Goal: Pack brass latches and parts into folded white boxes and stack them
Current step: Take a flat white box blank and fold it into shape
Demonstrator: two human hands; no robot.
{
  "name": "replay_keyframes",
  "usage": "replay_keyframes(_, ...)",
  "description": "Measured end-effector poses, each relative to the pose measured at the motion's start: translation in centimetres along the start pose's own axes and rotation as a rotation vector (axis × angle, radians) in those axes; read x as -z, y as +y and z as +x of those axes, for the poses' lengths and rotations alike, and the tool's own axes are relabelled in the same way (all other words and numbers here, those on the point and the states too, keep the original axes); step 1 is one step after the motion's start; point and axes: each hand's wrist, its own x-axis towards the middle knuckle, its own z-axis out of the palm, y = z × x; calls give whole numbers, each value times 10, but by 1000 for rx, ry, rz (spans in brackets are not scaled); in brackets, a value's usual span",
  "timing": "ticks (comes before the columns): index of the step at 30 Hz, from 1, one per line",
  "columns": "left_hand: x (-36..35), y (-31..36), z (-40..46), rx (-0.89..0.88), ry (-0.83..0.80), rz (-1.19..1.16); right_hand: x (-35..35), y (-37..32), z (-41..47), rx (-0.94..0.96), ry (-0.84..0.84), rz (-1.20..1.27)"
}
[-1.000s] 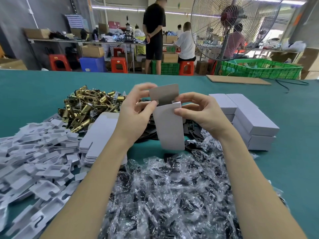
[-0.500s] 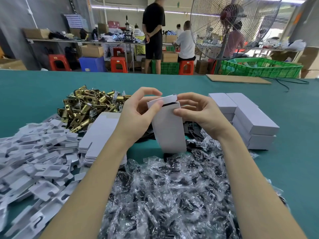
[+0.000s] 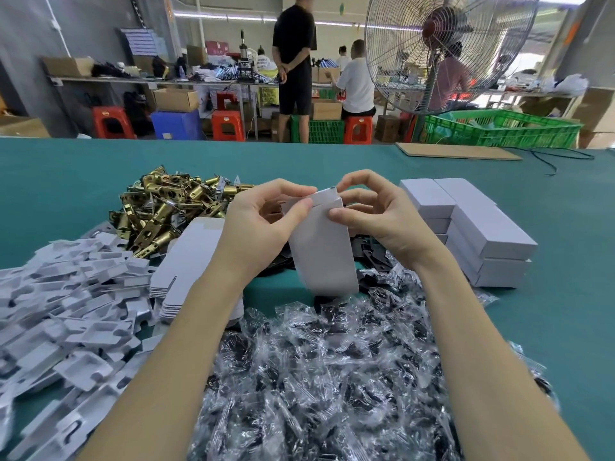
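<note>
My fingers (image 3: 301, 207) on both hands grip the white box (image 3: 321, 247), tucking its top flap; next, stacking it beside the finished boxes (image 3: 482, 227).

Two bare forearms run in from six o'clock; no sleeve shows on either; the left hand (image 3: 263, 224) and right hand (image 3: 382, 217) are uncovered; fingernails short, plain.
</note>
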Motion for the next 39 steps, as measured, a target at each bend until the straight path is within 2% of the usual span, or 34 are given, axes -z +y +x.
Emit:
replay_keyframes(7,-4,-3,-4,-56,8,74,-3,2,1,3,83,-39)
replay_keyframes(12,-6,-8,-7,-23,-23,86,-3,4,2,15,144,-39)
replay_keyframes(17,-9,-6,-2,26,27,-72,-13,3,7,88,246,-22)
replay_keyframes(21,-9,-4,-2,36,46,-85,-16,-1,10,69,217,-85)
replay_keyframes(25,-10,-2,-1,53,82,-161,-14,-7,12,-39,194,-149)
replay_keyframes(30,-14,0,-2,151,180,-281,-2,-13,2,-188,-52,-452)
replay_keyframes(35,-14,5,-2,217,133,-430,-7,-14,4,-162,13,-646)
replay_keyframes(39,-16,6,-3,222,91,-438,-8,-18,3,-148,49,-711)
